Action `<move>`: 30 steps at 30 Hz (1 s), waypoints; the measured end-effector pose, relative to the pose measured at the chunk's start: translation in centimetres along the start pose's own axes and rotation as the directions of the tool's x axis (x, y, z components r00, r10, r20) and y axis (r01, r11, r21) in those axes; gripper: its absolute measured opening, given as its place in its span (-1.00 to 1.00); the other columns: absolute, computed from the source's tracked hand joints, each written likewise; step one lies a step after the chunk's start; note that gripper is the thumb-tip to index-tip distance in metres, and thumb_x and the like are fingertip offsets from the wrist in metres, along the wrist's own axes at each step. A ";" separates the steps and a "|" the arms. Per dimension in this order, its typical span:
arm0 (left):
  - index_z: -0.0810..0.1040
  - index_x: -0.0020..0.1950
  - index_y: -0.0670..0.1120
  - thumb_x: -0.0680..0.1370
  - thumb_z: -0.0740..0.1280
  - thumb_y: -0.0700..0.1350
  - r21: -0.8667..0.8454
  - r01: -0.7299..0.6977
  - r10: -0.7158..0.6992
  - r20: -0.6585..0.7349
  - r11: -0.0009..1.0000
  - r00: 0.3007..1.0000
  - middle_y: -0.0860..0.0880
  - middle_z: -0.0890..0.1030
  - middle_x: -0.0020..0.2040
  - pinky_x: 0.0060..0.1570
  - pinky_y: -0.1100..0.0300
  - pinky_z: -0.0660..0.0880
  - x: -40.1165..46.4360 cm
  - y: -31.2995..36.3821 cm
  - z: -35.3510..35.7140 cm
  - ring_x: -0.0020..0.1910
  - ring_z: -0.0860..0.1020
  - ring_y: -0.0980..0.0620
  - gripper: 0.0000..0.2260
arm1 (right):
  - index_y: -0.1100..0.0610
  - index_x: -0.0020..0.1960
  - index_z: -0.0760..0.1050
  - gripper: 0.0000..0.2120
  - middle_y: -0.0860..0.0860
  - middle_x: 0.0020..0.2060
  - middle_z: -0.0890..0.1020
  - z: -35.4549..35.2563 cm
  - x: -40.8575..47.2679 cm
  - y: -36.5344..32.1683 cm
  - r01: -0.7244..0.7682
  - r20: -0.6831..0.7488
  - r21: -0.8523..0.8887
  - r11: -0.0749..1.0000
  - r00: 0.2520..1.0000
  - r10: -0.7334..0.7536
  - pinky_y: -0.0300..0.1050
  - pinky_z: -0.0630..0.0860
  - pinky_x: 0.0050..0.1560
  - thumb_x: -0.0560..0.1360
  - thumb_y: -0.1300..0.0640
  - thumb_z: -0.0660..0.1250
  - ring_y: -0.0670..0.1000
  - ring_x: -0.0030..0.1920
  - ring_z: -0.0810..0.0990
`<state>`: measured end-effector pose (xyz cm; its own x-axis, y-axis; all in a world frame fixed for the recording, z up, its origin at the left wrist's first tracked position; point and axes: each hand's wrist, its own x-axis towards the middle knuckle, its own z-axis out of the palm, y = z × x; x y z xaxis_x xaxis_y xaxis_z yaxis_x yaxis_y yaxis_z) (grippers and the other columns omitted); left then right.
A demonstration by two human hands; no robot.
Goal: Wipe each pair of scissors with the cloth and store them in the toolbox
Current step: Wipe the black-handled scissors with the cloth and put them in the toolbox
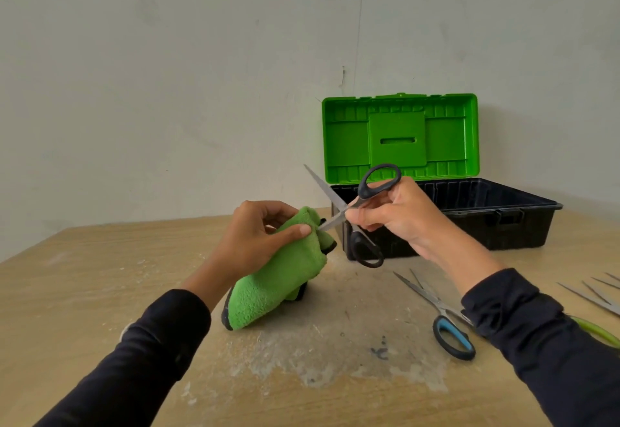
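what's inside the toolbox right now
The open toolbox shows only bare ribbed inner walls; no scissors visible. Its floor is hidden by the front wall and the right hand.

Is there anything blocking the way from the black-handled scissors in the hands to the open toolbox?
Nothing visible. The black-handled scissors, held in the right hand, are just in front of the toolbox, whose green lid stands open. The left hand holds the cloth on one blade.

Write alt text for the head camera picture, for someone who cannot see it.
A person's right hand holds open black-handled scissors while the left hand pinches a green cloth around one blade. Behind them an open toolbox with a green lid stands on a wooden table; blue-handled scissors lie at right.
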<state>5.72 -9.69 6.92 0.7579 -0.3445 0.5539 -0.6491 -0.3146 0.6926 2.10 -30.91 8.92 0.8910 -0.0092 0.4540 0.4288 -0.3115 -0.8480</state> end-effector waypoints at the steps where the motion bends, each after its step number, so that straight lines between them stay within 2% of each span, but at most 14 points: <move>1: 0.65 -0.09 -0.11 0.33 0.45 0.01 -0.021 0.010 -0.011 -0.036 1.000 0.999 -0.07 0.69 -0.17 -0.08 -0.03 0.60 0.0 -0.1 -0.1 -0.17 0.65 -0.05 -0.75 | 0.23 -0.25 0.61 -0.92 -0.05 -0.48 0.63 -0.2 0.1 0.1 -0.009 0.006 -0.011 1.000 1.000 0.009 -0.25 0.55 -0.34 0.31 0.35 0.48 -0.11 -0.42 0.58; 5: 0.66 -0.11 -0.07 0.35 0.47 -0.07 -0.052 0.001 -0.004 -0.058 0.999 0.998 -0.02 0.69 -0.18 -0.09 0.06 0.60 0.0 0.6 0.7 -0.18 0.65 0.02 -0.84 | 0.28 -0.21 0.61 -0.92 -0.06 -0.47 0.64 0.8 -0.2 0.3 0.000 0.035 -0.017 1.000 0.999 0.001 -0.26 0.55 -0.34 0.31 0.35 0.48 -0.13 -0.41 0.60; 8: 0.66 -0.06 -0.13 0.29 0.47 0.02 -0.058 0.013 -0.017 -0.058 0.998 0.998 -0.05 0.69 -0.16 -0.07 0.04 0.60 -0.2 0.7 1.7 -0.15 0.65 0.00 -0.69 | 0.20 -0.25 0.61 -0.90 0.08 -0.36 0.65 1.8 -0.4 0.6 0.070 0.005 -0.003 0.998 0.998 -0.070 -0.08 0.60 -0.18 0.31 0.35 0.48 0.02 -0.29 0.63; 10: 0.65 -0.08 -0.17 0.24 0.46 0.08 -0.059 0.016 -0.020 -0.072 0.998 0.997 -0.11 0.68 -0.17 -0.09 0.00 0.58 -0.3 0.5 1.8 -0.13 0.64 -0.06 -0.60 | 0.12 -0.28 0.61 -0.85 0.07 -0.34 0.66 2.4 -0.6 0.9 0.105 -0.022 -0.003 0.994 0.994 -0.105 -0.01 0.60 -0.09 0.32 0.35 0.48 0.07 -0.25 0.64; 14: 0.62 -0.13 -0.18 0.39 0.41 0.05 0.045 -0.059 0.057 0.047 0.997 0.997 -0.19 0.64 -0.21 -0.21 -0.06 0.52 -0.5 0.7 1.5 -0.22 0.60 -0.14 -0.71 | 0.11 -0.29 0.61 -0.83 -0.07 -0.43 0.66 3.3 -0.9 1.4 0.102 -0.024 0.044 0.994 0.995 -0.101 -0.17 0.60 -0.20 0.33 0.36 0.47 -0.04 -0.32 0.64; 16: 0.62 -0.08 -0.14 0.46 0.37 0.00 0.127 -0.098 0.090 0.074 0.987 0.993 -0.11 0.65 -0.20 -0.22 0.04 0.54 -0.4 0.8 1.4 -0.23 0.61 -0.03 -0.79 | 0.18 -0.26 0.61 -0.88 -0.05 -0.43 0.66 3.2 -0.8 1.4 0.086 -0.019 0.081 0.993 0.996 -0.085 -0.20 0.58 -0.27 0.33 0.37 0.46 -0.03 -0.34 0.63; 18: 0.62 -0.08 -0.09 0.48 0.36 -0.03 0.168 -0.122 0.112 0.072 0.978 0.991 0.00 0.66 -0.21 -0.28 0.23 0.53 -0.2 0.9 1.3 -0.26 0.59 0.14 -0.85 | 0.27 -0.21 0.62 -0.94 0.00 -0.41 0.66 3.1 -0.8 1.2 0.072 -0.023 0.087 0.994 0.997 -0.070 -0.20 0.56 -0.30 0.33 0.37 0.46 -0.02 -0.35 0.62; 20: 0.61 -0.07 0.00 0.48 0.36 -0.03 0.179 -0.126 0.114 0.076 0.976 0.991 0.11 0.63 -0.23 -0.33 0.40 0.46 -0.1 0.9 1.1 -0.28 0.57 0.23 -0.91 | 0.37 -0.14 0.60 -0.88 0.12 -0.36 0.65 2.9 -0.7 1.1 0.053 -0.050 0.091 0.994 0.998 -0.048 -0.13 0.55 -0.27 0.33 0.36 0.46 0.04 -0.33 0.59; 21: 0.61 -0.06 0.01 0.48 0.36 -0.03 0.182 -0.122 0.110 0.077 0.976 0.991 0.13 0.62 -0.24 -0.33 0.42 0.45 0.0 0.9 1.0 -0.29 0.57 0.24 -0.91 | 0.39 -0.13 0.59 -0.86 0.17 -0.33 0.64 2.8 -0.6 1.1 0.044 -0.063 0.099 0.994 0.997 -0.038 -0.11 0.55 -0.25 0.33 0.36 0.46 0.07 -0.32 0.58; 24: 0.62 -0.03 -0.01 0.48 0.36 -0.02 0.190 -0.106 0.097 0.059 0.976 0.994 0.10 0.63 -0.21 -0.29 0.36 0.48 0.1 0.7 0.5 -0.23 0.59 0.17 -0.87 | 0.29 -0.21 0.59 -0.94 0.16 -0.34 0.62 2.4 -0.5 0.8 0.032 -0.090 0.138 0.990 0.996 -0.020 -0.18 0.54 -0.28 0.34 0.37 0.45 0.02 -0.35 0.57; 26: 0.62 -0.03 -0.01 0.47 0.36 -0.03 0.197 -0.096 0.089 0.044 0.976 0.995 0.09 0.64 -0.20 -0.28 0.33 0.49 0.1 0.4 0.2 -0.22 0.60 0.14 -0.87 | 0.22 -0.25 0.57 -0.90 0.11 -0.36 0.61 2.0 -0.3 0.6 0.020 -0.106 0.166 0.986 0.994 -0.003 -0.26 0.54 -0.32 0.34 0.38 0.44 -0.05 -0.39 0.57; 30: 0.63 -0.04 -0.01 0.45 0.39 -0.02 0.214 -0.032 0.044 -0.056 0.976 0.997 0.07 0.65 -0.17 -0.27 0.33 0.49 0.3 -0.9 -1.5 -0.19 0.61 0.14 -0.86 | 0.21 -0.23 0.55 -0.92 0.10 -0.32 0.58 -0.2 0.1 0.1 0.029 -0.206 0.184 0.982 0.978 0.010 -0.21 0.56 -0.20 0.40 0.35 0.39 0.01 -0.28 0.57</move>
<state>6.64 -8.16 7.12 0.7308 -0.3085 0.6089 -0.6715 -0.4852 0.5601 2.22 -31.11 8.92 0.8453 -0.2081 0.4921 0.4744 -0.1311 -0.8705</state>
